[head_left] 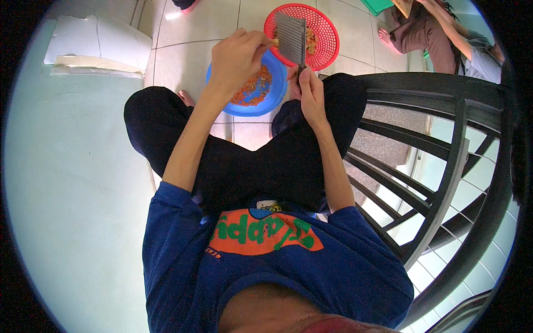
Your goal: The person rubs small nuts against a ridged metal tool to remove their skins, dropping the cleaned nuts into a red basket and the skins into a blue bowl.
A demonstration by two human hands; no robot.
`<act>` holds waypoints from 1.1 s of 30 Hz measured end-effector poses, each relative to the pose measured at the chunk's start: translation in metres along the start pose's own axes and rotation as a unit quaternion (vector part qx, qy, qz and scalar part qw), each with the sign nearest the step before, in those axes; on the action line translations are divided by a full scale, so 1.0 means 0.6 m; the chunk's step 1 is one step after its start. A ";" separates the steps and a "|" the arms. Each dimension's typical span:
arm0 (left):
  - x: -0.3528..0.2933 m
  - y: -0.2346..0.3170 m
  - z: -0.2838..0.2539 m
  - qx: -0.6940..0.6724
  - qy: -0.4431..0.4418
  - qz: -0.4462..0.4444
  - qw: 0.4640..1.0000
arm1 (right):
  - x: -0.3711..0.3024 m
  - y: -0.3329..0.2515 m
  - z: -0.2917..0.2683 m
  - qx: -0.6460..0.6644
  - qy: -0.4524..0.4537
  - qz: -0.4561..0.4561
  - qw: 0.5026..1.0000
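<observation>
My right hand is closed round the handle of a crinkle-cut knife, its ridged metal blade standing upright over the red basket's near left side. Beside the blade, my left hand pinches a small yellowish piece of food. Below my left hand sits a blue plastic bowl on the floor, with chopped orange and pale bits inside. The red perforated basket stands just behind and to the right, holding yellowish-brown pieces. The blade hides part of its contents.
Black railings curve along my right side. A pale wall runs along my left, with a white panel near its far end. Another person sits at the far right, hands near a board. Tiled floor lies ahead.
</observation>
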State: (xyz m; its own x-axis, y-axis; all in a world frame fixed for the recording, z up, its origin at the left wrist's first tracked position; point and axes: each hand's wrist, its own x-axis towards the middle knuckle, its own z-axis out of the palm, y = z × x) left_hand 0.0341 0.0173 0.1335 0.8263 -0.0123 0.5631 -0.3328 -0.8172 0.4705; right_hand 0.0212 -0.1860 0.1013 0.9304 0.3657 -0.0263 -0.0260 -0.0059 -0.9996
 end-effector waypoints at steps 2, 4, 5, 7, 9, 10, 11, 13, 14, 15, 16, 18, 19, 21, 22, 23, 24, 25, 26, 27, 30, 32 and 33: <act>-0.001 0.003 -0.001 0.020 -0.010 0.017 1.000 | 0.000 0.003 -0.002 0.009 0.008 0.006 1.000; -0.001 0.008 -0.005 0.032 -0.015 0.026 0.999 | 0.000 0.005 -0.003 0.029 0.005 0.016 0.999; 0.000 0.009 -0.006 0.036 -0.012 0.032 0.999 | -0.001 0.004 -0.003 0.037 0.005 0.016 0.999; 0.001 0.010 -0.007 0.046 -0.006 0.043 0.998 | -0.003 -0.001 -0.002 0.054 0.003 0.015 0.998; -0.001 0.010 -0.005 0.055 0.005 0.056 0.997 | -0.004 -0.007 -0.001 0.058 0.005 0.013 0.998; -0.002 0.009 -0.005 0.060 0.010 0.063 0.996 | -0.004 -0.008 0.000 0.060 0.006 0.012 0.998; -0.004 0.006 -0.003 0.053 -0.002 0.065 0.996 | -0.005 -0.006 0.000 0.051 0.007 0.009 0.999; -0.007 0.000 0.000 0.038 -0.026 0.071 0.996 | -0.004 0.001 -0.001 0.034 0.008 0.001 0.999; -0.007 0.001 0.000 0.038 -0.035 0.066 0.996 | -0.004 0.002 -0.002 0.039 0.011 0.004 0.999; -0.007 0.004 0.000 0.038 -0.045 0.060 0.996 | -0.004 0.003 -0.004 0.043 0.014 0.007 0.999; -0.006 0.007 -0.002 0.039 -0.054 0.055 0.996 | -0.004 0.004 -0.004 0.048 0.016 0.009 0.999; -0.007 0.005 0.002 0.054 -0.035 0.068 0.996 | -0.004 0.004 -0.002 0.055 0.018 0.007 0.998; -0.007 0.003 0.004 0.062 -0.025 0.074 0.995 | -0.004 0.004 -0.001 0.058 0.019 0.006 0.998; -0.006 0.000 0.008 0.068 -0.017 0.084 0.994 | -0.006 0.003 0.000 0.075 0.016 0.000 0.997; -0.006 0.000 0.010 0.070 -0.013 0.089 0.993 | -0.007 0.002 0.000 0.083 0.016 -0.003 0.996; -0.007 0.001 0.012 0.074 -0.020 0.087 0.993 | -0.007 -0.001 0.001 0.088 0.012 -0.004 0.996; -0.007 0.002 0.014 0.077 -0.027 0.084 0.993 | -0.006 -0.004 0.002 0.093 0.008 -0.006 0.996; -0.008 0.002 0.015 0.080 -0.034 0.081 0.993 | -0.006 -0.007 0.003 0.098 0.004 -0.007 0.995; -0.008 0.002 0.015 0.083 -0.031 0.084 0.992 | -0.006 -0.006 0.003 0.100 0.004 -0.001 0.995; -0.009 0.002 0.015 0.087 -0.027 0.087 0.992 | -0.006 -0.006 0.003 0.103 0.004 0.005 0.995; -0.006 0.001 0.012 0.089 -0.023 0.090 0.992 | -0.006 -0.007 0.004 0.100 0.001 0.011 0.995; -0.005 0.002 0.008 0.091 -0.035 0.084 0.992 | -0.006 -0.006 0.003 0.099 -0.005 0.017 0.995; -0.005 0.003 0.005 0.094 -0.047 0.077 0.991 | -0.005 -0.004 0.002 0.102 -0.011 0.023 0.994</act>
State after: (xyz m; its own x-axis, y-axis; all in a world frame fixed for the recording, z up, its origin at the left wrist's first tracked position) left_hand 0.0326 0.0142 0.1306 0.8144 -0.1919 0.5477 -0.3747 -0.8945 0.2438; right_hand 0.0178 -0.1863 0.1039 0.9184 0.3894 -0.0698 -0.1440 0.1647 -0.9758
